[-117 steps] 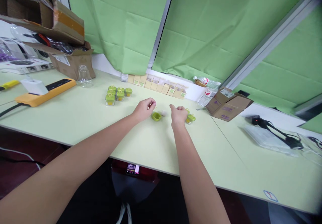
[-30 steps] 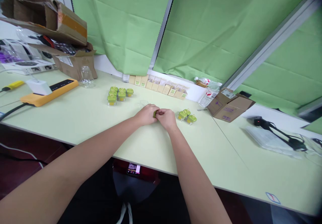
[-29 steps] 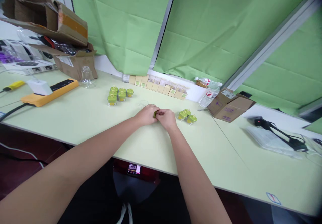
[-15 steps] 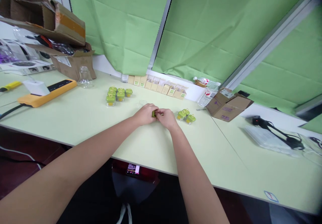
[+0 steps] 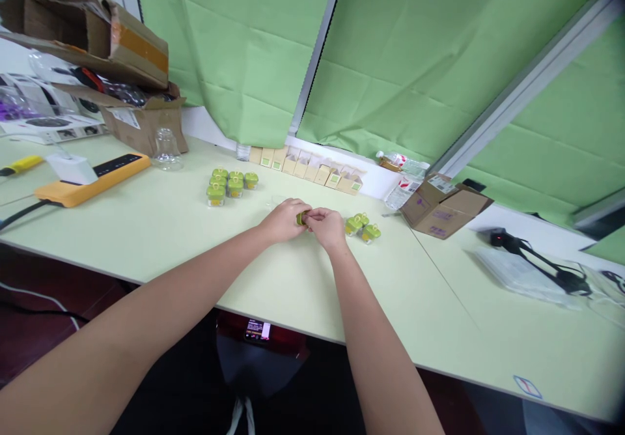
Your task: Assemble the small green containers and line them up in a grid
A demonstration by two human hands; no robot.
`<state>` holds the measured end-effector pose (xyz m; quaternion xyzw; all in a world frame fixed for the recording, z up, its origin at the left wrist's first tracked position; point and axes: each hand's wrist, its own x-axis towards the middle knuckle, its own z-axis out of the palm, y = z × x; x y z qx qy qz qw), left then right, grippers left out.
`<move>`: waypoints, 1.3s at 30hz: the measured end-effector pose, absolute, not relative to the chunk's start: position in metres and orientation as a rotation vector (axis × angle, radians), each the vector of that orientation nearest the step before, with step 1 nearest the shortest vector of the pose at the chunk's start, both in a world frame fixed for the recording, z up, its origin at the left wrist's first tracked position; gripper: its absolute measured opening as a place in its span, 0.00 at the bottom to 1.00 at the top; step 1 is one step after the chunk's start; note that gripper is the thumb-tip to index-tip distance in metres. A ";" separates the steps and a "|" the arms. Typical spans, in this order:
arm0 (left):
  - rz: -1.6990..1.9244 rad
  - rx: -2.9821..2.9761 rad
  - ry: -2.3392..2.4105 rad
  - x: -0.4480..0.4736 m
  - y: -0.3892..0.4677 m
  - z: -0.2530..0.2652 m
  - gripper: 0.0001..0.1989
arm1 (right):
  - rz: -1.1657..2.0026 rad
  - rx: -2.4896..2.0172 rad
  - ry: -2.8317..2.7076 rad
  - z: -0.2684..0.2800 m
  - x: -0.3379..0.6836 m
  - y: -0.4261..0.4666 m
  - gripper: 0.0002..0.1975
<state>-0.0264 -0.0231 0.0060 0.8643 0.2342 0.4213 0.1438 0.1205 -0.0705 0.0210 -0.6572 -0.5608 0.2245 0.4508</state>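
Observation:
My left hand (image 5: 284,220) and my right hand (image 5: 326,225) meet above the middle of the table. Between their fingertips is a small green lid (image 5: 300,218), mostly covered, and both hands are closed on it. Just behind my left hand sits a faint clear plastic cup (image 5: 277,200). To the right of my right hand stand a few small clear boxes with green lids (image 5: 370,233). Several more green-lidded boxes (image 5: 235,185) are grouped to the left, farther back.
Small cardboard boxes (image 5: 311,168) line the back wall. An orange power strip (image 5: 92,181), a clear bottle (image 5: 166,151) and large cartons (image 5: 151,126) occupy the left. A carton (image 5: 437,208) and a black headset-like device (image 5: 540,262) are on the right. The table's front edge (image 5: 283,320) is near.
The fingers of my right hand have shifted slightly on the green lid, and the lid has turned a little. The camera view has moved very slightly; the other things stay put.

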 end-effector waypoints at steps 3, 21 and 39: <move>1.269 2.455 0.675 -0.026 -0.025 0.009 0.16 | 0.473 -1.625 -1.324 0.021 0.121 -0.069 0.11; 1.185 1.837 0.594 -0.024 -0.022 0.007 0.20 | 1.111 -1.184 -0.860 0.032 0.125 -0.072 0.16; 1.089 1.603 0.633 -0.025 -0.006 0.006 0.10 | 1.266 -1.078 -0.951 0.036 0.122 -0.077 0.16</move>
